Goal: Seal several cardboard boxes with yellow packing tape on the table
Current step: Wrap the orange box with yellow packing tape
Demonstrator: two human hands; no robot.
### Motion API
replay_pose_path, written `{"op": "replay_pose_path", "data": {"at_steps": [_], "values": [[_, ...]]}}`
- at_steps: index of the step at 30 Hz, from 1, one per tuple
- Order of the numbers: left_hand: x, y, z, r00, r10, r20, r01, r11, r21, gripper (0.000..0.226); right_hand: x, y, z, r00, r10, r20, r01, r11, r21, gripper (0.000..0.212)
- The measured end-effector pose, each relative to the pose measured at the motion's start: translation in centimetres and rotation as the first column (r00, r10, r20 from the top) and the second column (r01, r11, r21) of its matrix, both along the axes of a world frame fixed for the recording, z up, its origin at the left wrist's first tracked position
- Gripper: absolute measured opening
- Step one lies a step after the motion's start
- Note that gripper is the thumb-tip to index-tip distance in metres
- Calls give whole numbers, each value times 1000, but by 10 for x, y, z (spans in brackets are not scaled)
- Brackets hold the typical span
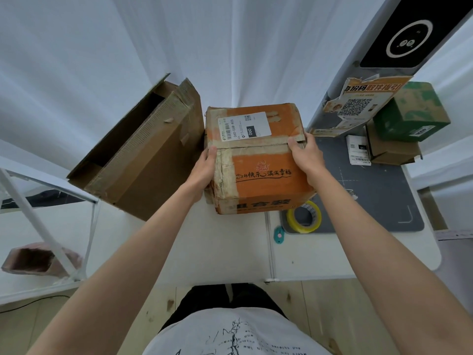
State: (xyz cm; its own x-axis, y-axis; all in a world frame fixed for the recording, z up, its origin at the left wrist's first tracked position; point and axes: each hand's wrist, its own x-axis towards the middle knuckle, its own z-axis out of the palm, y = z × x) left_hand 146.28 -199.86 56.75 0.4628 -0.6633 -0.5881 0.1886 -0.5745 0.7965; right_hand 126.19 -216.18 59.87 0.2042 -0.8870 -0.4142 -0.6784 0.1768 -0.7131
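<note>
An orange cardboard box point(261, 175) with old brownish tape and a white shipping label stands at the middle of the white table point(230, 247). My left hand point(204, 170) grips its left side, thumb on the top edge. My right hand point(305, 155) grips its right side, thumb on the top flap near the centre seam. The roll of yellow packing tape point(304, 217) lies flat just in front of the box's right corner, on a grey mat point(378, 190).
A large open brown box point(143, 155) leans at the left of the orange one. A small teal cutter point(279, 233) lies by the mat. At the back right are a green box point(412, 111) on a brown box point(391, 149), paper labels and a sign.
</note>
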Motion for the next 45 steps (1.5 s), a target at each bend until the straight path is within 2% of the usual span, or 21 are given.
{"op": "replay_pose_path", "data": {"at_steps": [7, 16, 22, 30, 35, 40, 45], "values": [[4, 26, 18, 996, 19, 90, -17, 999, -29, 67, -6, 20, 4, 996, 21, 88, -18, 999, -29, 59], [-12, 103, 43, 980, 115, 159, -117, 993, 4, 68, -19, 85, 8, 985, 171, -9, -170, 970, -173, 65], [-28, 147, 35, 960, 186, 209, -188, 982, -9, 65, -41, 140, -4, 981, 191, 13, -181, 946, -271, 54], [-47, 203, 3, 960, 114, 256, -132, 990, 55, 80, -71, 209, -38, 984, 180, 10, -170, 942, -289, 51], [-56, 226, -13, 963, 63, 260, -98, 987, 124, 87, -81, 236, -55, 989, 149, -4, -146, 964, -224, 43], [-50, 205, 6, 962, 58, 267, -68, 997, 25, 82, -73, 217, -32, 997, 75, 26, -62, 940, -335, 44], [-26, 135, 38, 970, 8, 243, 8, 998, -63, 79, -51, 142, 12, 999, 41, 13, -34, 935, -352, 54]]}}
